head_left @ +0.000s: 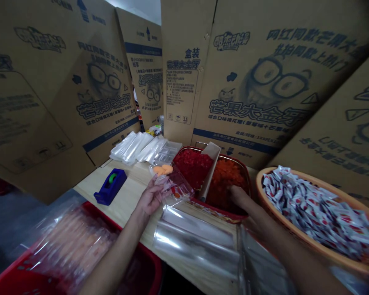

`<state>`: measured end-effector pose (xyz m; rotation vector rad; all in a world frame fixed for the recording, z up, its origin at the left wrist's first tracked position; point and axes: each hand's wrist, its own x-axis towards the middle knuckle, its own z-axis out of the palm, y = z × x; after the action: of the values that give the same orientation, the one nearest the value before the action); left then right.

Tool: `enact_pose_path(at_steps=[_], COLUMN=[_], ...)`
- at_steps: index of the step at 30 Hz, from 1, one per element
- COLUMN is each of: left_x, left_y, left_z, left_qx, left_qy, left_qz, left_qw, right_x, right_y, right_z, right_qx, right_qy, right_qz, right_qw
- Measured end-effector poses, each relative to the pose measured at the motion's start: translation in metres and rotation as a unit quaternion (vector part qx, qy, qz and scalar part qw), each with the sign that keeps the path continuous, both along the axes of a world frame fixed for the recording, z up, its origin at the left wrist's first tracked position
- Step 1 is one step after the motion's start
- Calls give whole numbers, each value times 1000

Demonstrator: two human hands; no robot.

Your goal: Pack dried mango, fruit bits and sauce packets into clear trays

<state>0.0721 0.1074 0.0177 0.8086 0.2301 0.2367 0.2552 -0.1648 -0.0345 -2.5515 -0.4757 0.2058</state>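
Observation:
My left hand (153, 196) grips the edge of a clear plastic package (180, 182) that holds round orange pieces (162, 169) and a few small red ones. My right hand (241, 198) reaches into the orange side of a red-rimmed tray (248, 174); its fingertips are hidden among the orange pieces (229, 176). A cardboard divider (210, 170) separates these from dark red pieces (195, 166) on the tray's left side. Clear plastic sheets (197, 241) lie on the table (132, 184) in front of the tray.
A blue tape dispenser (110, 187) stands at the table's left. Clear bags (141, 147) lie behind it. An orange basket (260, 180) of small sachets (313, 209) is at the right. A red basket (153, 262) with packed bags (76, 241) sits lower left. Tall cartons (240, 82) surround the table.

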Motion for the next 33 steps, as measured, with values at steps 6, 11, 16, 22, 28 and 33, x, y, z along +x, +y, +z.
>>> enact_pose_path(at_steps=[6, 11, 16, 22, 28, 33], left_x=[2, 8, 8, 3, 2, 2], left_y=[-10, -19, -27, -25, -25, -24], left_z=[6, 6, 10, 11, 12, 9], left_qx=[10, 6, 1, 14, 6, 4], left_qy=[2, 3, 6, 3, 4, 5], left_qz=[-9, -8, 11, 12, 14, 7], left_qw=[1000, 1000, 1000, 1000, 1000, 1000], right_x=[-15, -71, -111, -113, -109, -102], right_y=[1, 46, 94, 109, 101, 95], right_z=[44, 94, 105, 101, 107, 106], right_qx=[132, 402, 359, 337, 350, 338], right_qy=[17, 255, 293, 273, 285, 265], right_qz=[-10, 103, 166, 156, 119, 119], right_qw=[991, 873, 871, 887, 884, 895])
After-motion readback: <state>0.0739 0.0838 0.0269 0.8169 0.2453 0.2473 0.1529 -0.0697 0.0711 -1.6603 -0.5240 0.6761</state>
